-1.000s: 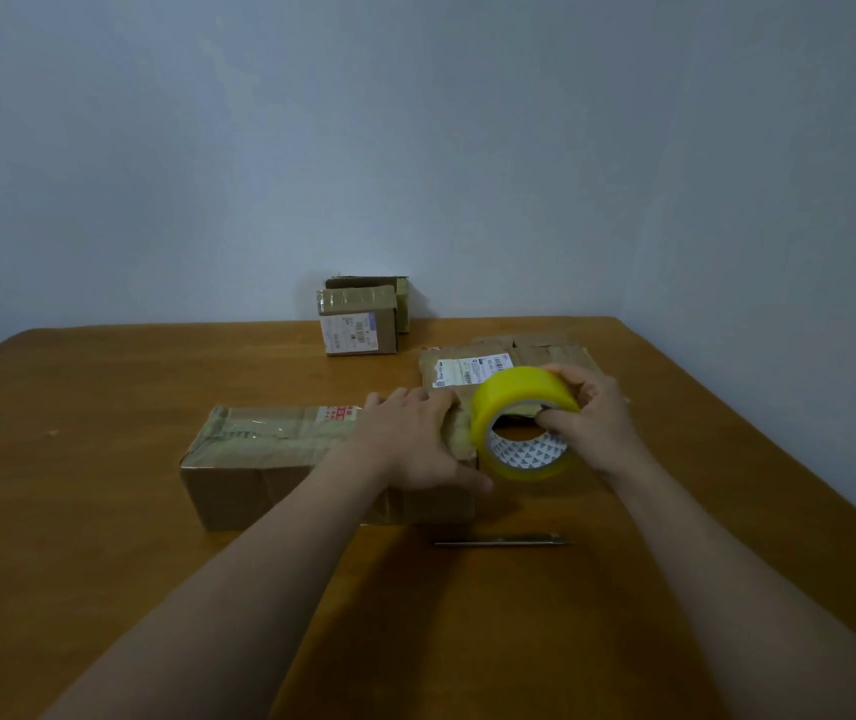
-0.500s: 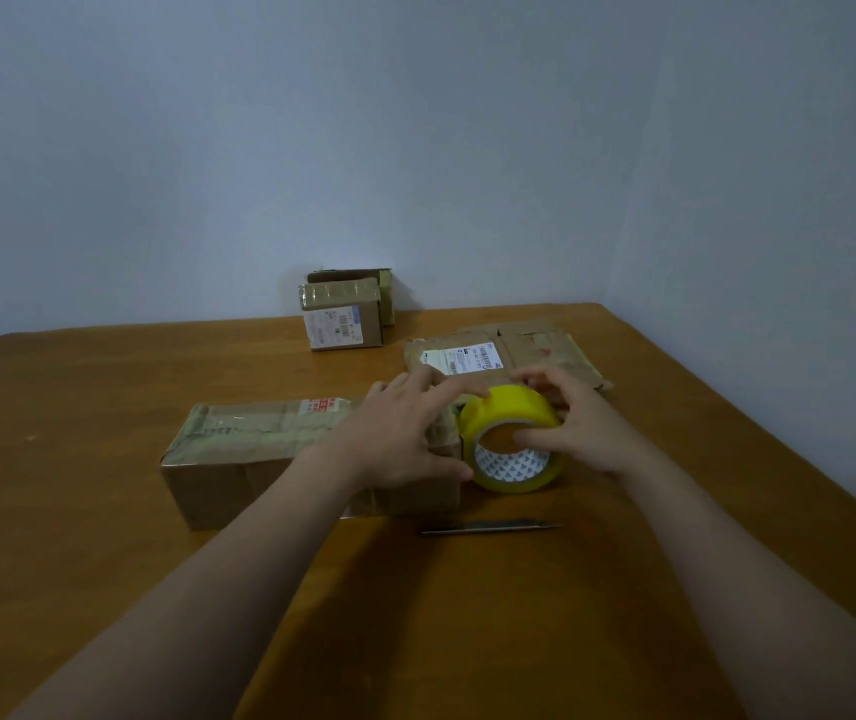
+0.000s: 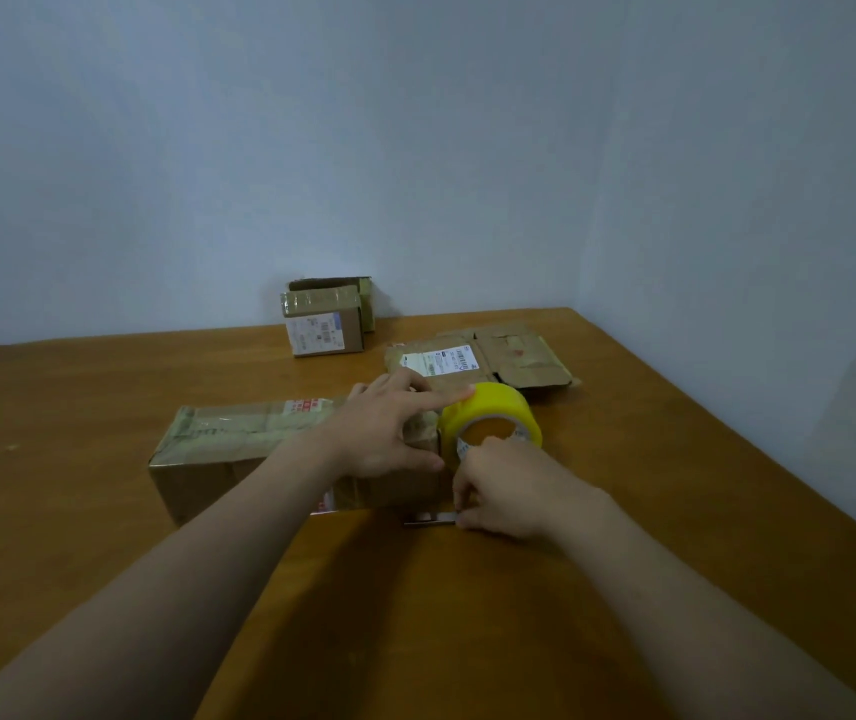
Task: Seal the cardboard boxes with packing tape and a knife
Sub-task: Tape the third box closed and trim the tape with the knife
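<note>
While the long cardboard box (image 3: 259,449) lies lengthwise on the table (image 3: 701,511), left of centre, the yellow tape roll (image 3: 493,415) stands on edge just beside the box's right end; touching it or a hair apart, cannot tell. Left hand (image 3: 384,433): spread over the box's right end, thumb down the near face, index finger straight with its tip on top of the roll. Right hand (image 3: 509,493): low on the table in front of the roll, fingers curled down, tips at the right end of the knife (image 3: 428,521); whether they pinch it or only touch it cannot be told. Knife lies flat, parallel to the box's near face, just in front of its right corner; only its left part shows past the hand. Change from half a second ago: the right hand was then on the roll's far side, holding it; it has left the roll and come down to the knife. Roll in about the same place; left hand unchanged on the box end. Farther back: a flattened box (image 3: 519,356) with a white label behind the roll, and a small labelled box (image 3: 324,327) near the wall (image 3: 415,148), a second box (image 3: 358,289) behind it.
</note>
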